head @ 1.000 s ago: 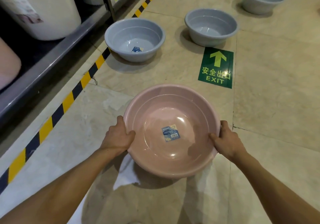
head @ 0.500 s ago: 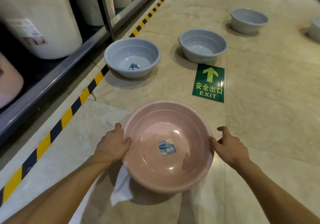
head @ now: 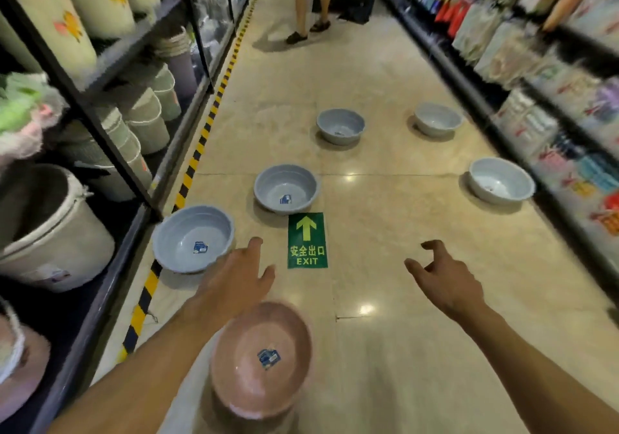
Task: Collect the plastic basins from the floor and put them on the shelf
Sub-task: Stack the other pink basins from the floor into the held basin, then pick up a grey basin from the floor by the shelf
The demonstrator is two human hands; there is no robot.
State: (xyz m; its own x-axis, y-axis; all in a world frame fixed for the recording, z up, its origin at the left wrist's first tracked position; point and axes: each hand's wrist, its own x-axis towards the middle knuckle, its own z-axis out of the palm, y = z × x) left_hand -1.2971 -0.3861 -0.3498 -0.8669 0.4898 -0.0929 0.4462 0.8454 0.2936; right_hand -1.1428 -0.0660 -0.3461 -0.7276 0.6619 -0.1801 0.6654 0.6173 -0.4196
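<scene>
Head view: both my hands hover with nothing in their grip — left hand (head: 239, 274) fingers straight, right hand (head: 443, 278) loosely curled. The pink basin (head: 261, 360) sits near on the floor (head: 385, 350); grey basins (head: 193, 237) lie farther along — the shelf (head: 110, 286) runs at left.

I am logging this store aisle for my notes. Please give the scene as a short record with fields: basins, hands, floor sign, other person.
pink basin: on the floor, below both hands, held by neither
grey basins: five on the floor, nearest beside the striped tape
left hand: open, empty
right hand: loosely curled, empty
floor sign: green EXIT arrow
other person: stands far down the aisle
</scene>
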